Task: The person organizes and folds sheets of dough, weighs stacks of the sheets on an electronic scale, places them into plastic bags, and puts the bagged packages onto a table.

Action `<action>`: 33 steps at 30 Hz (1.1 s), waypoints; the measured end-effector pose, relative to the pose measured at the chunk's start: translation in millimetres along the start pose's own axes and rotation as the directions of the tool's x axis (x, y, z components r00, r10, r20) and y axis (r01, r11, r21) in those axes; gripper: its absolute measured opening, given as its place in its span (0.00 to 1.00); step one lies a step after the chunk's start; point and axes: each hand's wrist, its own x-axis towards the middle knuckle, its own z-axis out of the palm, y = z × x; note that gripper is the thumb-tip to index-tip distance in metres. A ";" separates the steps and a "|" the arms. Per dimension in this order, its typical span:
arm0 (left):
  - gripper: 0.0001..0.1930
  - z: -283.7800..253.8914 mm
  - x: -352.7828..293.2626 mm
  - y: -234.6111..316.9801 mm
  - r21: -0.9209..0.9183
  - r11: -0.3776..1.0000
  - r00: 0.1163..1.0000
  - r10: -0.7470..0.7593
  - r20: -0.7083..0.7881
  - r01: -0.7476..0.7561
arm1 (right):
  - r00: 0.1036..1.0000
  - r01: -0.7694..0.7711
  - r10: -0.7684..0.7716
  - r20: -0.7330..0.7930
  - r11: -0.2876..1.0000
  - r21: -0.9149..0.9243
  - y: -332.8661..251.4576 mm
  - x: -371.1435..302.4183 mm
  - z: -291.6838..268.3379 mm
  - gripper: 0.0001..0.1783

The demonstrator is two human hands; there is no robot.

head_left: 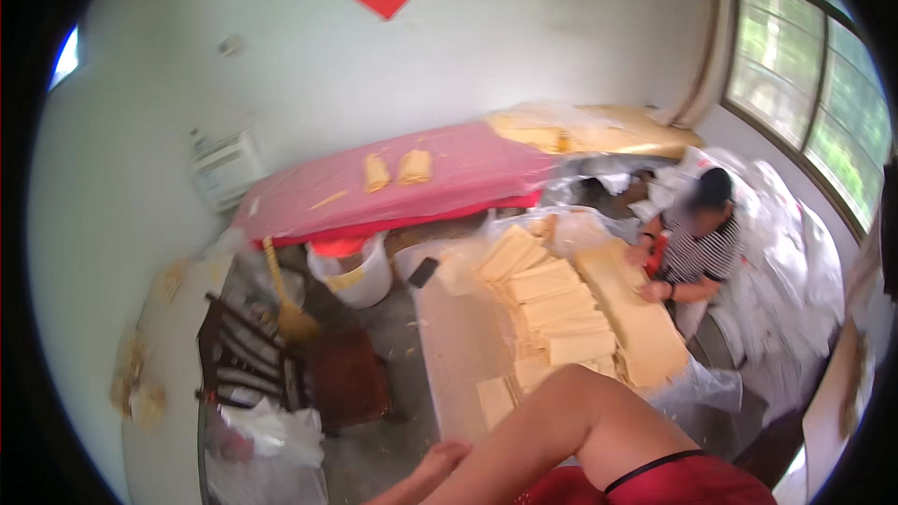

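At the lower edge, my left hand (444,457) sits beside a bare bent limb (552,416), with its fingers blurred and partly hidden. That limb looks like my right arm with the elbow raised, coming out of a red sleeve (692,482) with a black trim. Below the edge of the picture lies the right hand. Beyond the elbow, overlapping piles of pale yellow thin sheets (552,295) cover a low plastic-covered surface (458,346). A long stack of similar sheets (636,313) runs along their right side.
A co-worker (700,243) in a striped top has both hands at the long stack. Behind stands a pink-covered table (318,182) with two small bundles. Leftward are a white bucket (365,282), a broom (295,323) and a dark wooden chair (346,379). White sacks (781,290) fill the right.
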 end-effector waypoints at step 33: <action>0.13 245.2 293.6 358.7 0.642 0.677 0.925 0.350 0.150 -0.360 | -0.880 -0.279 0.474 0.015 -0.543 0.792 -161.7 -715.9 -165.1 0.08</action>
